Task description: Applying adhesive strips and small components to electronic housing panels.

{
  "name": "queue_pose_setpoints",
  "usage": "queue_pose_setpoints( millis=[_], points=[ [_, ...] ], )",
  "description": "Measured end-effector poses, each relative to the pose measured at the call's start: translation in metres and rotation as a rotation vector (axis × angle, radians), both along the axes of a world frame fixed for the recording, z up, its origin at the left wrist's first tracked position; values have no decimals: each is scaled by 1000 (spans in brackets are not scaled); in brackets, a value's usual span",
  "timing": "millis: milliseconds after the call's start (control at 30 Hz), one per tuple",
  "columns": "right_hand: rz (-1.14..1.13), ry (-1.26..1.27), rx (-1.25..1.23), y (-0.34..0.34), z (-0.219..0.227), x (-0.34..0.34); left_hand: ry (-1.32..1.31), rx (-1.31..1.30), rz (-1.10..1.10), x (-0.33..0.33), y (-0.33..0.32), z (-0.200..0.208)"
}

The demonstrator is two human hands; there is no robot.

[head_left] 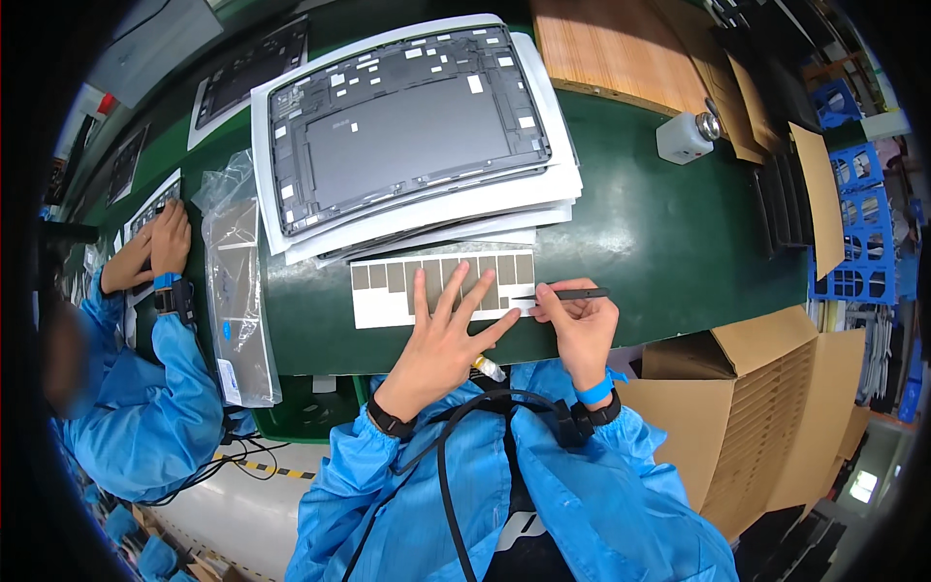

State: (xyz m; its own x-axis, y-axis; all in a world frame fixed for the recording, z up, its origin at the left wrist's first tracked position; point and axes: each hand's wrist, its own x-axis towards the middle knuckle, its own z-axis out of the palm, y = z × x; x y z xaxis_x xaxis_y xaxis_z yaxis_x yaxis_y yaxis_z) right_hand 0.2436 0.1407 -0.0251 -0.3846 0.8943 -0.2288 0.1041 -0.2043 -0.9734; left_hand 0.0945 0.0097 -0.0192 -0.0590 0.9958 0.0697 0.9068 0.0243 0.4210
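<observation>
My left hand lies with fingers spread across a white sheet carrying rows of grey-brown rectangular stickers, pressing it against the table. In my right hand a pair of dark tweezers is pinched, its tip at a small sticker near the sheet's right end. Whether the tip has caught the sticker is too small to tell. Just beyond the sheet rises a stack of dark flat tablet-like housings between white sheets, the top one dotted with small white patches.
A clear bag of sticker sheets lies left of my sheet. A co-worker's hands work farther left. On the right stand a white bottle with a metal cap and an open cardboard box. Black cables hang before me.
</observation>
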Motion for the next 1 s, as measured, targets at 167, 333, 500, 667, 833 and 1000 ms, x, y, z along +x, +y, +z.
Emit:
queue_pose_setpoints(
  millis=[167, 333, 500, 667, 833, 1000],
  points=[
    [-18, -8, 47, -1, -2, 0, 26, -6, -14, 0, 2, -1],
    [4, 0, 68, -3, -3, 0, 34, -13, -18, 1, 1, -2],
    [13, -36, 91, -1, -4, 1, 31, -12, -11, 2, 2, -3],
    [9, -29, 73, 0, -2, 3, 27, -24, -2, 2, 1, -4],
    [14, -5, 93, -1, -5, 2, 5, -20, 3, 3, 2, -3],
    [18, -14, 85, -5, -3, -1, 13, -14, 2, 2, 3, -2]
  ],
)
